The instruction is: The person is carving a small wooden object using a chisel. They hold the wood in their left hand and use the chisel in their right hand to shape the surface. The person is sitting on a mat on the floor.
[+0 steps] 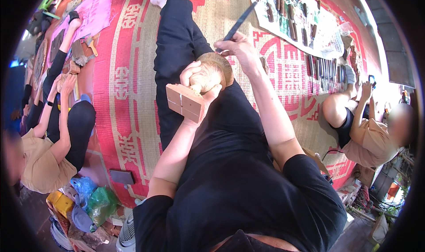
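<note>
My left hand (211, 94) is wrapped round a pale wooden carving (210, 73) above my lap. The carving has a rounded body, and its flat square base (183, 102), marked with crossing white lines, is tilted toward me. Behind the body shows a wider, round wooden part. Between the fingers and thumb of my right hand (242, 49) is a long, dark, flat file (239, 22), which points up and away to the right. Its lower end is close to the carving's far rim; whether they touch I cannot tell.
A red and beige woven mat (283, 70) lies beneath me. Several wood-handled carving tools (290, 19) rest on a white sheet, with a row of slim tools (325, 70) nearer. People sit at left (48, 150) and right (367, 132). Plastic bags (101, 203) lie at lower left.
</note>
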Available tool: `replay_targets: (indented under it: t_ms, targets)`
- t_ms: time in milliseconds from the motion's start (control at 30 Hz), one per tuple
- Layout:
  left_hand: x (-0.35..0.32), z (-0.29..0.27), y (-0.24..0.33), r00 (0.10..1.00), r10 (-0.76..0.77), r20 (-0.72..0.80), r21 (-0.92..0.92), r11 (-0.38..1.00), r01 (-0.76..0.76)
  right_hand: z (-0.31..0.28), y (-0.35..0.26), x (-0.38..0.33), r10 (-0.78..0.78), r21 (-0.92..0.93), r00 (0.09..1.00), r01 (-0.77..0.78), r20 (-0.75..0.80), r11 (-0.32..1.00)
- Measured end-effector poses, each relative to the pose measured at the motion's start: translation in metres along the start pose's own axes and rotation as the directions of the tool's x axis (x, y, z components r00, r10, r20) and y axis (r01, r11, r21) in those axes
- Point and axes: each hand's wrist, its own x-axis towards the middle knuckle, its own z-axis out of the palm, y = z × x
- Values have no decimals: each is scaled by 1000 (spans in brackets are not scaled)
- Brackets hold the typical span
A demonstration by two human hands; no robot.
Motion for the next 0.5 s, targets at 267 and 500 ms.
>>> replay_targets:
  t_ms: [267, 500]
  targets:
    - [-1, 1, 6, 999, -31, 10, -36, 999, 32, -5, 3, 16, 78, -105, 997, -80, -20, 991]
    - [1, -1, 6, 1000, -4, 15, -27, 1000, 5, 5, -8, 12, 127, -337, 984, -79, 123, 938]
